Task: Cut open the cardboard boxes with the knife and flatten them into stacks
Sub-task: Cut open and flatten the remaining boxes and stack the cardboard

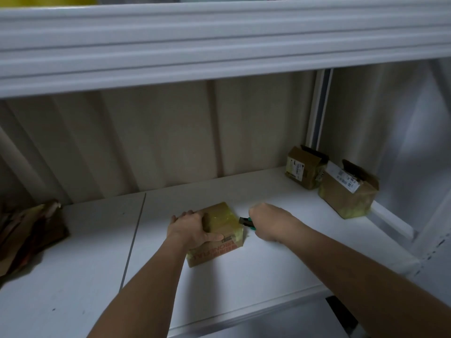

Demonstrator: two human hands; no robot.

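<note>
A dim, blurred heap of flattened brown cardboard is cut off at the left edge of the white shelf. The small tape-wrapped brown cardboard box at shelf centre is gripped by the left hand, thumb across its top, fingers curled over the far edge. The green-handled knife is clenched in the right hand; the blade is hidden against the box. Two opened brown cardboard boxes are seen far right.

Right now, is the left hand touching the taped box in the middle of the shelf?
Touching. The head view shows the left hand lying on the taped box, fingers curled over its far left edge and thumb pressed along its top.
</note>
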